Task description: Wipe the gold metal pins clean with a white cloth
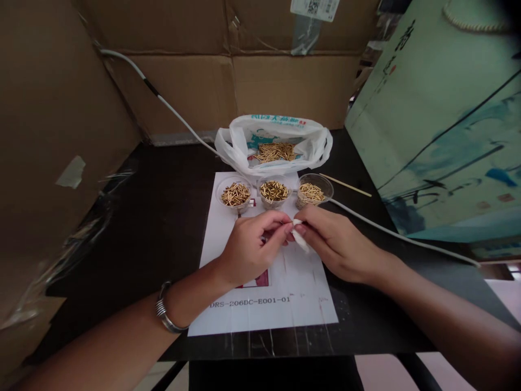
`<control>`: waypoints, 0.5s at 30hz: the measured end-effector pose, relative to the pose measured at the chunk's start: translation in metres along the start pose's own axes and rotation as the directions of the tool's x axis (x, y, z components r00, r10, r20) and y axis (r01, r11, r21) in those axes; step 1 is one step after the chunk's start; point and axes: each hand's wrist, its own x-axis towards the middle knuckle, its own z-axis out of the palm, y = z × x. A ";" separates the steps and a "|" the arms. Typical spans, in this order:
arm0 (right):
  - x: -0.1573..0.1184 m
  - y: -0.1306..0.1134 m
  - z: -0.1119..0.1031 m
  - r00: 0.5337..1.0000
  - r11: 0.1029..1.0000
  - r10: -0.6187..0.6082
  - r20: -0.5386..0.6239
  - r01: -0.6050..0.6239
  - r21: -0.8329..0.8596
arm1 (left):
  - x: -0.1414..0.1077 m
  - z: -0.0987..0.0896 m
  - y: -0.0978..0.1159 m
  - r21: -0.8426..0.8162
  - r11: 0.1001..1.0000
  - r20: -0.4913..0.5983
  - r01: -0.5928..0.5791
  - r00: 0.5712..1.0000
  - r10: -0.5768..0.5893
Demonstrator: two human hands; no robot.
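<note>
My right hand [340, 241] is closed on a crumpled white tissue [301, 241], which hangs down between its fingers. Thumb and forefinger of my left hand [254, 244] pinch together against the tissue's upper end; whatever lies between them is too small to make out. Both hands meet above a printed white sheet [228, 320]. Just beyond them stand three clear plastic cups: a left cup [220, 198], a middle cup [272, 204] and a right cup [328, 190]. Small brass-coloured pins [311, 193] fill part of each cup.
Behind the cups, a white plastic bag [232, 144] lies open with many longer brass pins [277, 152] inside. A thin wooden stick [345, 184] and a white cable [391, 231] are at the right. Cardboard walls [179, 92] and a pale green box [439, 136] enclose the dark table [163, 217].
</note>
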 end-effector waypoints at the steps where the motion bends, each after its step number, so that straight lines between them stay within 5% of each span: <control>1: 0.000 0.000 0.000 1.000 1.000 0.004 -0.006 -0.004 0.017 | 0.000 -0.001 0.000 0.045 0.999 0.004 -0.026 1.000 0.026; 6: -0.002 -0.001 -0.001 0.989 0.956 0.149 0.004 -0.145 0.253 | 0.001 -0.004 -0.001 0.166 0.979 -0.007 -0.120 0.992 0.123; 10: -0.003 0.004 0.000 0.955 0.804 0.292 0.059 -0.278 0.526 | 0.001 -0.004 -0.001 0.159 0.978 -0.020 -0.132 0.990 0.137; 15: 0.000 0.012 0.002 0.940 0.666 0.331 0.082 -0.295 0.685 | 0.000 -0.006 -0.002 0.140 0.983 0.027 -0.115 0.993 0.112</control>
